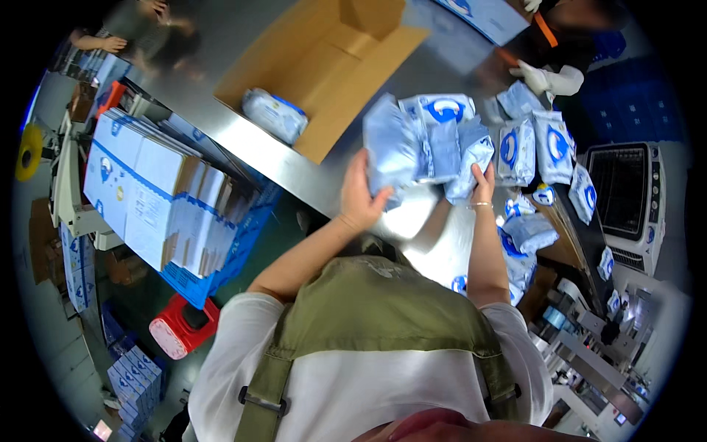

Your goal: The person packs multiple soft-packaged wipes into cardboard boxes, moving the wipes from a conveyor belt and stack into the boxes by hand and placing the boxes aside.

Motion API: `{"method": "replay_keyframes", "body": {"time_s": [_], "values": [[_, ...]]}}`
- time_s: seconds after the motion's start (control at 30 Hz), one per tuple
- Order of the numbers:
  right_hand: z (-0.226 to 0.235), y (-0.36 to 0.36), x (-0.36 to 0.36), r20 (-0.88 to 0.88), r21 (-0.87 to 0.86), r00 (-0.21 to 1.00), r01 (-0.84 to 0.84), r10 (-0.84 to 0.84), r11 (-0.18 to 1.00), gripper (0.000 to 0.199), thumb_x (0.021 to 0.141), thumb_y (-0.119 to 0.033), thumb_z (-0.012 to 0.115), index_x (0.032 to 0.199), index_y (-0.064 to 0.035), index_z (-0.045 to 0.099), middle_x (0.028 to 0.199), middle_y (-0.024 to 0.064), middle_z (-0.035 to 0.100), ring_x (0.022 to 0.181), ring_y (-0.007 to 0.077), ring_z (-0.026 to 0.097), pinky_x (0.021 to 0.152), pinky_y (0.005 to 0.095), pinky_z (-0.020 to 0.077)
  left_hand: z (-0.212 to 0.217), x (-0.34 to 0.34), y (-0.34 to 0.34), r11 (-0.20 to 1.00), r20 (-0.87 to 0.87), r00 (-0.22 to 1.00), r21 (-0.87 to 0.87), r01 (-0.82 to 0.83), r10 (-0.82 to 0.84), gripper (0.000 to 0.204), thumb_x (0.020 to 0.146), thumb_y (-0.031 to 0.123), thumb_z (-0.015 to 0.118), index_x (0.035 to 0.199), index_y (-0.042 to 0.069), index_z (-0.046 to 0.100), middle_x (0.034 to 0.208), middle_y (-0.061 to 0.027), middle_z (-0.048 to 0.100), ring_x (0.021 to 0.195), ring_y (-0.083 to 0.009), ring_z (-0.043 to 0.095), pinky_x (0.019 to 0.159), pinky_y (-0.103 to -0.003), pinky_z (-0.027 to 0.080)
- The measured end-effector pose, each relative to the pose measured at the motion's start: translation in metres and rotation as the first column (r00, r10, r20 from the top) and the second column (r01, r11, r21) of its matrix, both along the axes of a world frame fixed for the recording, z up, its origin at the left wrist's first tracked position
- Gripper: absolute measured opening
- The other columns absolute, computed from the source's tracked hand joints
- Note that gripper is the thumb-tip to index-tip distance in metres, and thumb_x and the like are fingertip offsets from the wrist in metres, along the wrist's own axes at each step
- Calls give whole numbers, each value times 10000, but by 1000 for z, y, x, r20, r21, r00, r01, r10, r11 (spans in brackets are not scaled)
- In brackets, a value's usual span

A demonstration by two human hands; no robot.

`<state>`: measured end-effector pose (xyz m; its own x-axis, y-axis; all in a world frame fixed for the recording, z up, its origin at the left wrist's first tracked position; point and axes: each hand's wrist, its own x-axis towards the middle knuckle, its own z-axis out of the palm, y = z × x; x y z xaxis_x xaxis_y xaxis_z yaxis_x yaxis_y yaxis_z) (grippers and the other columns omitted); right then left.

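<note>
My left hand [361,194] presses its fingers and thumb against a pale-blue soft pack [390,144], which is blurred by motion. Several packs stand side by side between my two hands, among them a white and blue pack [446,110]. On the other end of this row, my right hand [482,186] grips a silvery blue soft pack [470,160]. Ahead and to the left, an open cardboard box [346,55] lies on the metal table [313,177], with one soft pack [274,116] inside near its edge.
More soft packs [517,153] lie to the right, beside a dark conveyor [585,243]. A co-worker's gloved hand [549,77] reaches in at the far right. Flattened cartons [140,188] fill a blue crate at left, near a red stool [184,326]. Another person's hand [113,44] shows far left.
</note>
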<state>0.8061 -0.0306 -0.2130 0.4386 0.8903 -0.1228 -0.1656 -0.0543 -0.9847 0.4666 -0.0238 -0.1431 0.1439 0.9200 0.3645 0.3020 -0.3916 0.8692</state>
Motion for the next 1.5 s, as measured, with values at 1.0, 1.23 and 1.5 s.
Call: {"method": "replay_keyframes", "body": {"time_s": [1.0,1.23,1.5], "values": [[175,70,25,47,-6,996,-76,76,997,687,810,-322,614,1354,-13,331,1275,139,495,1154,251,500,969,383,405,114,5,83,961,281,959,-260,97,-20,1134,526,284,876,1393,7,200,1332,-180,388,1222,-271,411,1019,-379,339],[291,271,-117,427,-87,721,-569,546,818,673,737,-393,703,1216,31,493,1066,106,594,925,174,572,829,278,439,107,-78,149,945,606,764,-328,-16,223,733,732,235,757,1289,16,333,1172,-130,511,1054,-229,527,903,-352,434],[93,425,-227,821,-448,156,-417,548,790,398,897,-357,444,1222,-132,489,1144,216,584,1082,371,536,919,421,412,90,-129,198,861,-723,685,-402,-311,-90,594,754,250,712,1214,9,423,1157,-241,500,971,-395,575,803,-423,491]]}}
